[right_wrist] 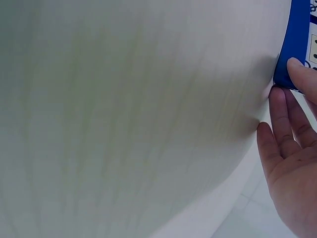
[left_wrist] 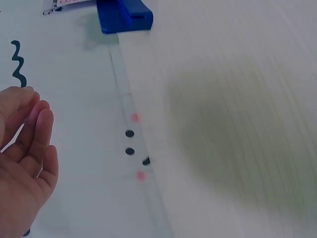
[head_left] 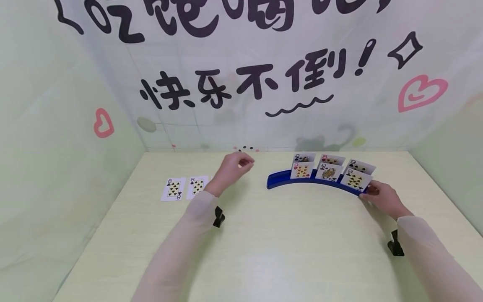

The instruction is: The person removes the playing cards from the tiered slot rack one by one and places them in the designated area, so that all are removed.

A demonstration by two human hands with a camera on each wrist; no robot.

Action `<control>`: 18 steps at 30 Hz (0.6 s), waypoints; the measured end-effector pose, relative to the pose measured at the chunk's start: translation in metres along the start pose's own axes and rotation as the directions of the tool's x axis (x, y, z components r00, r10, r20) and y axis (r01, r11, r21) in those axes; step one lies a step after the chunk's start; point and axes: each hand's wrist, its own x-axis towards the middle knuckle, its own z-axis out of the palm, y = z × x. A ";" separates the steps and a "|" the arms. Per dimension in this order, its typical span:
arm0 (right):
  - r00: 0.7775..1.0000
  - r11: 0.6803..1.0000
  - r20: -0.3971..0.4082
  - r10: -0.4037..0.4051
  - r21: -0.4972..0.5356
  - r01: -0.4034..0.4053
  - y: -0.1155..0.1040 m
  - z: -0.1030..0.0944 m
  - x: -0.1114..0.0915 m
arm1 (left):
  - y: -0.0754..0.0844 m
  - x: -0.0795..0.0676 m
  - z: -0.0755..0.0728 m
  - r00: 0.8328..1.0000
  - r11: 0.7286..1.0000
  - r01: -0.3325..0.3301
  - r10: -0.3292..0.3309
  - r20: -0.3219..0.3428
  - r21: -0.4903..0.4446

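A curved blue playing-card holder point(head_left: 276, 179) stands on the right half of the table, with several playing cards upright in two rows. Its front row shows a red nine point(head_left: 302, 170), a black queen point(head_left: 327, 172) and a black nine point(head_left: 356, 180). My right hand point(head_left: 385, 199) grips the holder's right end; in the right wrist view the thumb point(right_wrist: 296, 67) lies on the blue end, with the other fingers below it. Raised over the table left of the holder, my left hand point(head_left: 232, 170) has loosely bent fingers and holds nothing.
Two black eights lie face up at the left, one card point(head_left: 173, 189) beside the other card point(head_left: 197, 187), which the left wrist partly overlaps. A printed cloth backdrop point(head_left: 241, 126) rises behind the pale wooden table point(head_left: 256, 251), and pale walls close both sides.
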 end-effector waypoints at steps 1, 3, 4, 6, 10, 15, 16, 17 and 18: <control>1.000 1.000 0.002 0.005 0.002 -0.005 0.000 0.000 0.000 | 0.005 0.002 0.005 1.000 1.000 -0.013 0.013 0.004 -0.006; 1.000 1.000 0.003 0.013 0.003 -0.013 0.000 -0.001 0.000 | 0.016 0.007 0.016 0.999 0.999 -0.035 0.036 0.014 -0.022; 1.000 1.000 0.002 0.016 0.003 -0.016 0.000 -0.001 -0.001 | 0.021 0.009 0.021 0.999 0.999 -0.044 0.044 0.019 -0.028; 1.000 1.000 -0.001 0.018 0.000 -0.018 0.000 -0.001 -0.001 | 0.030 0.014 0.031 0.998 0.998 -0.050 0.051 0.030 -0.042; 1.000 1.000 -0.011 0.003 -0.011 -0.003 -0.001 -0.002 -0.002 | 0.043 0.024 0.048 0.998 0.997 -0.041 0.044 0.054 -0.060; 1.000 1.000 -0.016 -0.001 -0.010 0.001 -0.004 -0.002 -0.001 | 0.054 0.032 0.061 0.996 0.998 -0.004 0.010 0.085 -0.070; 1.000 1.000 -0.017 -0.003 -0.010 0.003 -0.004 -0.002 -0.002 | 0.055 0.033 0.063 0.996 0.997 0.008 -0.002 0.086 -0.070; 1.000 1.000 -0.015 -0.002 -0.010 0.002 -0.004 -0.002 -0.002 | 0.056 0.035 0.065 0.996 0.997 0.020 -0.014 0.084 -0.072; 1.000 1.000 -0.015 -0.003 -0.009 0.003 -0.004 -0.002 -0.002 | 0.057 0.036 0.067 0.997 0.997 0.031 -0.026 0.079 -0.071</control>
